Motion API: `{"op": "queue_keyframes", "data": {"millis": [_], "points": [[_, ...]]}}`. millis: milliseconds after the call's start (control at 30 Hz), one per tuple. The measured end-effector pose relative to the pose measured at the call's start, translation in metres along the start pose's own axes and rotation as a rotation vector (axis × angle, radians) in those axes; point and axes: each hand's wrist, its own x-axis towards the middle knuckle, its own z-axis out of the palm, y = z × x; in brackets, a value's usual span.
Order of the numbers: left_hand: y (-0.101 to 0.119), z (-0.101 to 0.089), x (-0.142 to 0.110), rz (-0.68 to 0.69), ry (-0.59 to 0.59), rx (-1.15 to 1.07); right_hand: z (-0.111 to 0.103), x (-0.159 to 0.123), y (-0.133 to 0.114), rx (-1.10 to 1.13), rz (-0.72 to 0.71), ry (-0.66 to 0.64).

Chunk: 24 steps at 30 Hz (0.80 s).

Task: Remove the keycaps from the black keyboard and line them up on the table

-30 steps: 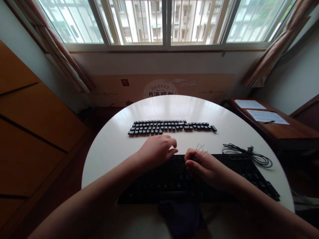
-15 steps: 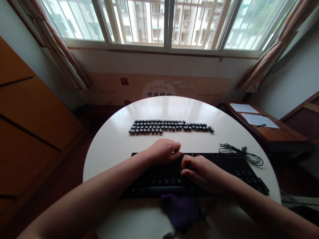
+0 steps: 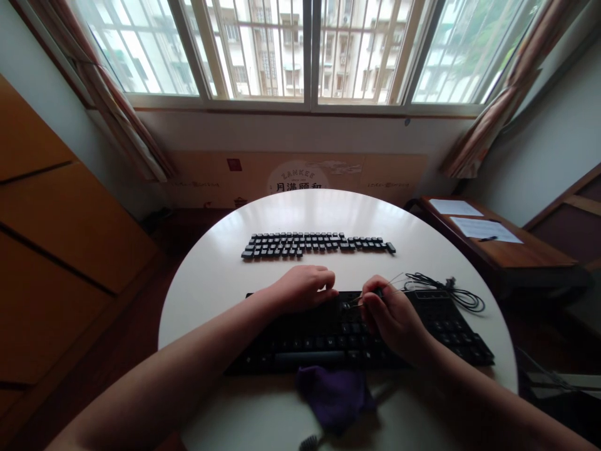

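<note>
A black keyboard [image 3: 291, 326] lies on the white round table, with many keys gone from its upper rows and keys left in the lower rows and at the right. My left hand [image 3: 307, 288] rests on its upper edge with the fingers curled and the fingertips at the frame. My right hand [image 3: 387, 307] is closed round a wire keycap puller [image 3: 397, 277], whose thin wires stick out on both sides of the fist. At the wires' left ends sits a dark keycap [image 3: 347, 306], just above the keyboard; whether it is clear of the board I cannot tell.
Removed keycaps [image 3: 300, 241] stand in rows on the table [image 3: 206, 288] beyond the keyboard. A coiled cable [image 3: 462, 297] lies at the upper right. A purple cloth [image 3: 333, 398] and a small brush-like thing [image 3: 308, 443] lie in front. Papers [image 3: 486, 229] rest on a side desk.
My right hand has turned and drawn back slightly from my left, bringing the puller's wires and the keycap into sight. My left hand stays at the keyboard's upper edge. The view has tilted slightly.
</note>
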Motion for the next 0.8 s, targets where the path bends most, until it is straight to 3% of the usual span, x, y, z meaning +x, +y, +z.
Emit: {"op": "queue_keyframes", "data": {"millis": [133,300,500,633,800], "points": [[0.017,-0.019,0.002,0.096,0.074,-0.150,-0.013,0.004,-0.004,-0.146,-0.055,0.016],[0.041,-0.037,0.018,0.166,0.006,-0.163,-0.025,0.005,-0.006,-0.264,-0.149,0.002],[0.046,-0.043,0.035,0.115,-0.060,-0.104,-0.031,0.008,-0.012,-0.433,-0.266,0.029],[0.030,-0.045,0.039,0.057,-0.101,-0.075,-0.038,0.012,-0.012,-0.469,-0.307,0.064],[-0.020,-0.041,0.032,-0.129,-0.004,0.115,-0.049,0.016,-0.006,-0.467,-0.301,0.203]]}}
